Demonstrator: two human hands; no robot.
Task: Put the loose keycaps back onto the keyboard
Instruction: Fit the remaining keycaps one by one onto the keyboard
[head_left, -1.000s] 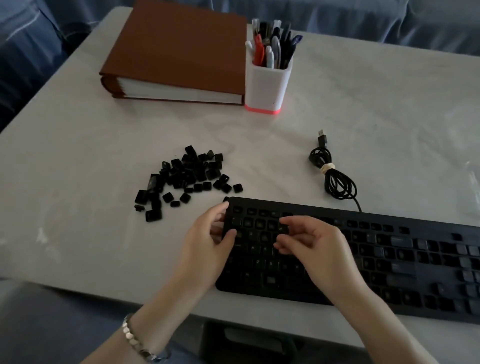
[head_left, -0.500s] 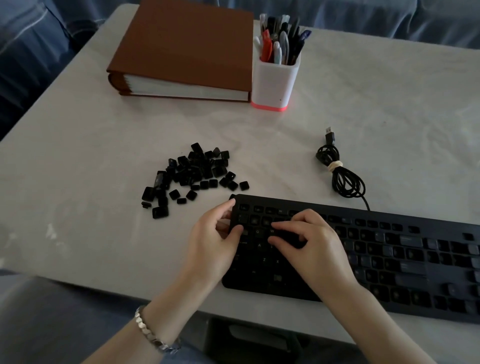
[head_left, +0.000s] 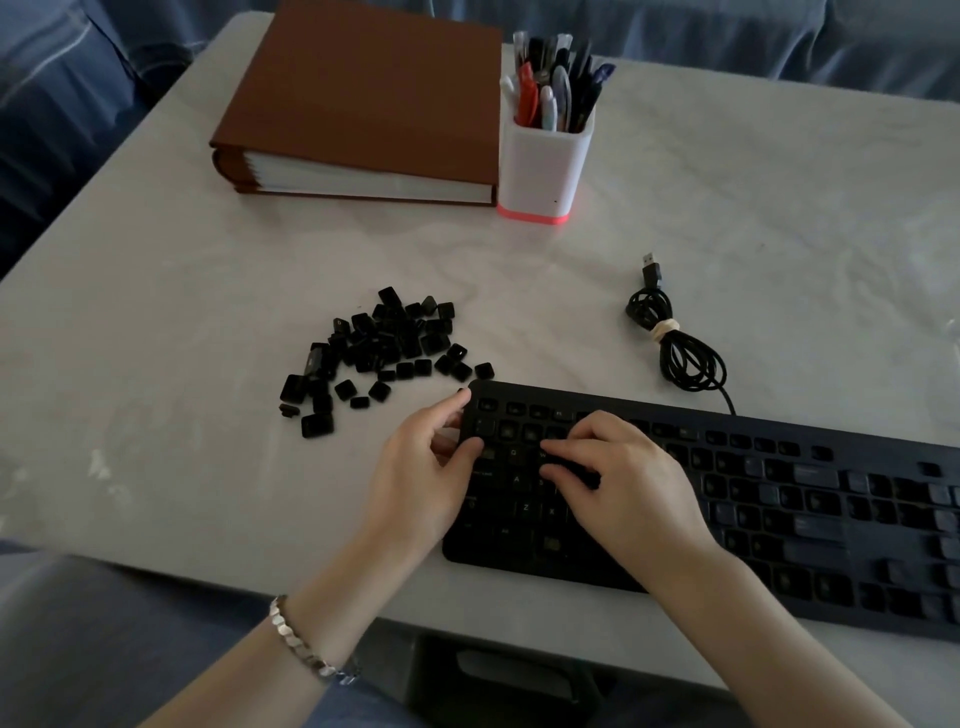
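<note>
A black keyboard lies along the table's near edge, with several key sockets bare on its right part. A pile of loose black keycaps sits on the table just beyond its left end. My left hand grips the keyboard's left edge, thumb on the keys and index finger at the top-left corner. My right hand is curled over the left letter keys. Its thumb and index finger pinch a dark keycap against the keyboard, and the cap barely stands out from the keys around it.
The keyboard's coiled cable with its USB plug lies behind the keyboard. A thick brown binder and a white pen holder full of pens stand at the back. The table's front edge runs just under my wrists.
My right hand has lowered onto the left letter keys, its fingertips closer to the board. My left hand keeps its hold on the keyboard's edge. The pile is unchanged.
</note>
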